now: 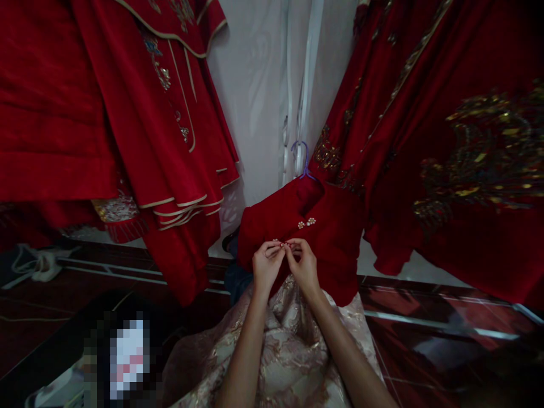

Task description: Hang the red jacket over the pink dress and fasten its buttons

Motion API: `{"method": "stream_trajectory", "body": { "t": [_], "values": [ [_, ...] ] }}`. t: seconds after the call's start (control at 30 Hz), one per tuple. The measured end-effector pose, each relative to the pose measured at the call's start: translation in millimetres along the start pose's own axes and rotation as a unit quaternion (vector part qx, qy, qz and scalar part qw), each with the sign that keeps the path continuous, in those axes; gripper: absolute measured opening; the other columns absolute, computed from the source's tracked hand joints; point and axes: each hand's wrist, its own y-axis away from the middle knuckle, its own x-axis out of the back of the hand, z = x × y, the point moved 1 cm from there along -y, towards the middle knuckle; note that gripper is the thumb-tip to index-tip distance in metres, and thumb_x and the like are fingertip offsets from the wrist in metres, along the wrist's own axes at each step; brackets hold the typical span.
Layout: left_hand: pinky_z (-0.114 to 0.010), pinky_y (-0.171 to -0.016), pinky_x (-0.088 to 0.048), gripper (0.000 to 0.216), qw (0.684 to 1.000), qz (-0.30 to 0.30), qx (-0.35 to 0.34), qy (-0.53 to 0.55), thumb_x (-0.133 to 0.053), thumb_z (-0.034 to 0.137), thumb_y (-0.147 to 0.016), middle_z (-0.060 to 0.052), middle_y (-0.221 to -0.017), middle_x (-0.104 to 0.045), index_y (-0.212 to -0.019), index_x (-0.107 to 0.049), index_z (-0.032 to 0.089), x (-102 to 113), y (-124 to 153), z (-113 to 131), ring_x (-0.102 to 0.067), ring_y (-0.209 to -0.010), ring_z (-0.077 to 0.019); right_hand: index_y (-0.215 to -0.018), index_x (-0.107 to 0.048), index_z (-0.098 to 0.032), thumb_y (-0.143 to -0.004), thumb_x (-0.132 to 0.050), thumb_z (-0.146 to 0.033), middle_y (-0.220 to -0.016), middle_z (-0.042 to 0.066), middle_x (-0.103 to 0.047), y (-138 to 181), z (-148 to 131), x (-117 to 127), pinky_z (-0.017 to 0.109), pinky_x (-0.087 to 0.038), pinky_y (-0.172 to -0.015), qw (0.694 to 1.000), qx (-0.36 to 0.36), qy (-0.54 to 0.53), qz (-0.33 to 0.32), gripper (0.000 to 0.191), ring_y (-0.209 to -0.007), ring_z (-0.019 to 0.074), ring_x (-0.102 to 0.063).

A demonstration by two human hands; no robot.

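In front of me a red jacket (340,226) hangs on a purple hanger (306,161), over a pale gold patterned skirt (293,351). Two flower-shaped, beaded button fastenings (306,223) show on the jacket front. Lower on that front, my left hand (268,262) and my right hand (302,262) meet fingertip to fingertip. Both pinch a small beaded button fastening (282,245), partly covered by the fingers. The jacket's lower front opening is hidden behind my hands.
Red garments with gold piping (170,113) hang on the left, and red robes with gold embroidery (480,158) on the right. A pale wall panel (250,85) stands behind. White shoes (46,266) sit at the far left. Metal rack bars (442,324) run low over dark red tiles.
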Motion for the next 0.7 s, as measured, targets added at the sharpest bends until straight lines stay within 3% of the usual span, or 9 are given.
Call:
{"method": "stream_trajectory", "body": {
  "t": [0.3, 0.7],
  "values": [
    [-0.029, -0.082, -0.052, 0.023, 1.000, 0.017, 0.016, 0.015, -0.067, 0.024, -0.068, -0.010, -0.092, -0.070, -0.087, -0.062, 0.012, 18.6, -2.1, -19.6, -0.067, -0.085, -0.0160, -0.098, -0.055, -0.019, -0.087, -0.048, -0.036, -0.094, 0.008, -0.058, 10.9, -0.4, -14.6, 0.032, -0.052, -0.077, 0.999, 0.018, 0.011, 0.024, 0.021, -0.085, 0.0166, -0.057],
    [-0.026, -0.075, -0.055, 0.019, 0.999, -0.008, -0.013, -0.041, -0.066, 0.022, -0.070, -0.008, -0.085, -0.071, -0.086, -0.065, 0.013, 12.9, 5.3, -3.7, -0.068, -0.077, -0.0150, -0.091, -0.055, -0.019, -0.084, -0.053, -0.035, -0.090, 0.005, -0.058, 14.1, -1.3, -9.3, 0.027, -0.052, -0.073, 0.997, -0.014, -0.033, 0.064, 0.017, -0.082, 0.0143, -0.058]
  ]
}}
